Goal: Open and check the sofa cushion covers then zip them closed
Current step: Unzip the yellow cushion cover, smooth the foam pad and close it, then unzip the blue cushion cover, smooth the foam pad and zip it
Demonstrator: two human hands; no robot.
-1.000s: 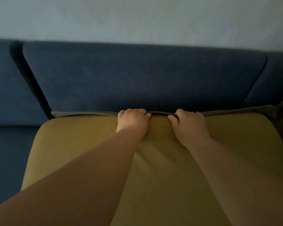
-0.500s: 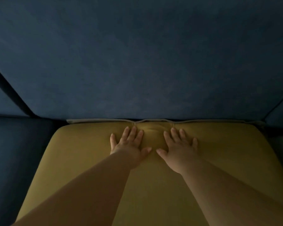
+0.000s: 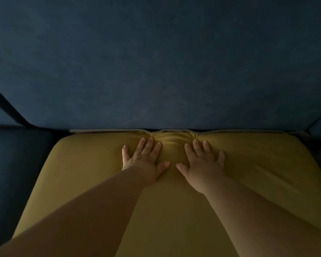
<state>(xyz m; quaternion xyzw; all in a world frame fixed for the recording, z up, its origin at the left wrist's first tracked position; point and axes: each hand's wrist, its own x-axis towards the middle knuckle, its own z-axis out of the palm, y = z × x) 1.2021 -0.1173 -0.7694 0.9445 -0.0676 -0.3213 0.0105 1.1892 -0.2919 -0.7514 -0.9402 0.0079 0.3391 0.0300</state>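
**Two flat hands on a mustard cushion against a dark blue sofa back**

The room is dim, and the upper half of your view is filled by the dark blue sofa backrest (image 3: 156,62), a broad panel of plain fabric. A dark seam runs diagonally down its left side, and a second seam cuts the far right corner. To your left, a dark blue seat (image 3: 13,173) sits beside and lower than the cushion; it is deep in shadow and little of it can be made out.

In front of you lies one mustard-yellow cushion (image 3: 258,182), its far edge pressed up against the backrest. Along that far edge runs a thin pale strip (image 3: 104,130), probably the cover's piping or zip tape; the light is too low to tell which, or whether a zip there is open or closed. Nothing of the cushion's filling shows. The fabric puckers into small folds at the middle of the far edge, between your fingertips. The near end of the cushion is cut off by the bottom of the view and partly hidden under your forearms.

Your left hand (image 3: 145,162) lies palm down on the cushion, fingers spread wide, gripping nothing. Your right hand (image 3: 204,166) lies just beside it in the same way, flat, spread and holding nothing. The two thumbs point toward each other with a small gap between.
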